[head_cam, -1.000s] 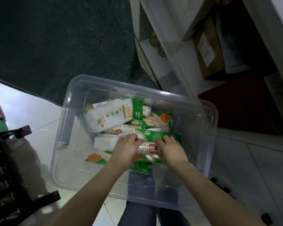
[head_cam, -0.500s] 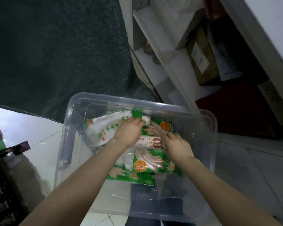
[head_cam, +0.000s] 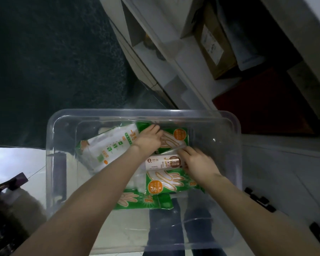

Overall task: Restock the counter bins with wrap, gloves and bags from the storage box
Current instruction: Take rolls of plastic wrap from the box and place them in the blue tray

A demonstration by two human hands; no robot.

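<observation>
Your left hand [head_cam: 149,140] has its fingers [head_cam: 156,130] curled over the top edge of the rear glove pack [head_cam: 179,134], gripping it. Your right hand [head_cam: 198,162] clasps the right end of the wrap roll [head_cam: 162,162], which lies across the middle of the box [head_cam: 51,163]. A second ago both hands held that roll; the left has since moved back to the pack

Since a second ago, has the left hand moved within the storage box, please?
Yes; the left hand moved toward the far wall of the storage box, off the wrap roll.
</observation>
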